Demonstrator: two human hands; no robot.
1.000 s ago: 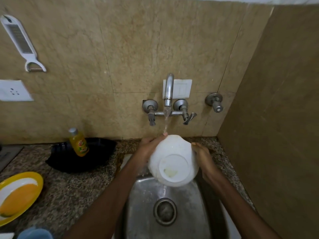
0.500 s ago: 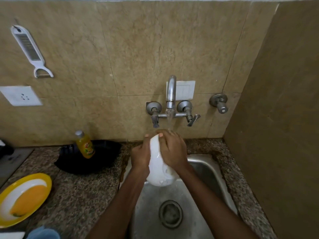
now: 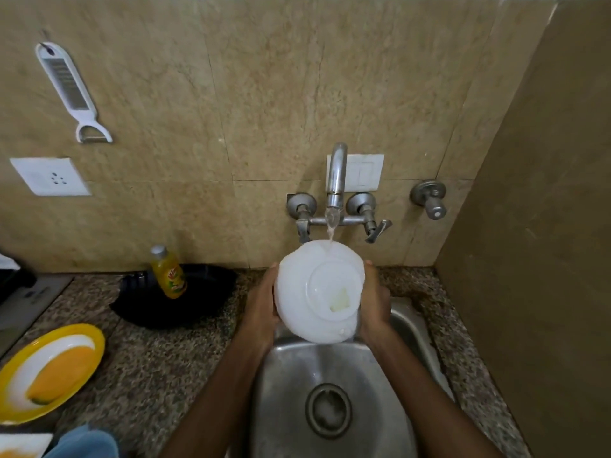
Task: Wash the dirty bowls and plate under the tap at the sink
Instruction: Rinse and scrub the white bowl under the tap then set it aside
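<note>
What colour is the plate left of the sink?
Round plate: yellow rim, white and orange inside; head view.

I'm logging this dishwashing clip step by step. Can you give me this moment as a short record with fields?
Item held: white bowl, base facing the camera, above the sink
Left hand: holds the bowl's left side
Right hand: holds the bowl's right side
Tap: running, stream hits the bowl's upper edge
Counter, left: yellow plate, yellow bottle, black pan
</note>
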